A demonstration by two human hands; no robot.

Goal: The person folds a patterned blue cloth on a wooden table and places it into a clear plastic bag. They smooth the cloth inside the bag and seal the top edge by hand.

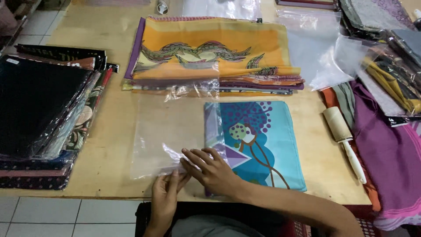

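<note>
While the wooden table (109, 145) is filling most of the frame, a stack of bagged dark fabrics (41, 114) is sitting at the left edge, spilling slightly past the table's front. Purple and mixed cloths (386, 140) are piling up along the right edge, with more bagged fabrics (386, 48) lying in the upper right. A folded orange scarf pile (210, 55) with wavy dark patterns is lying at upper centre, its front part covered by a clear bag. Loose clear bags (313, 52) are lying just right of that pile. A folded turquoise scarf (267, 145) with purple dots and brown lines is lying at centre, just below the orange pile, its left edge sitting inside the mouth of a clear plastic bag (162, 131) that is stretching out flat to the left of it. A lint roller (344, 138) with a white handle is lying right of the turquoise scarf, partly on the cloths. The right hand (212, 169) is resting at lower centre, fingers spread and nearly flat, pressing on the scarf's lower left corner and the bag's edge, not gripping anything. The left hand (165, 195) is coming up from the bottom edge, fingers pinched together on the bag's lower right corner, touching the right hand's fingertips.
</note>
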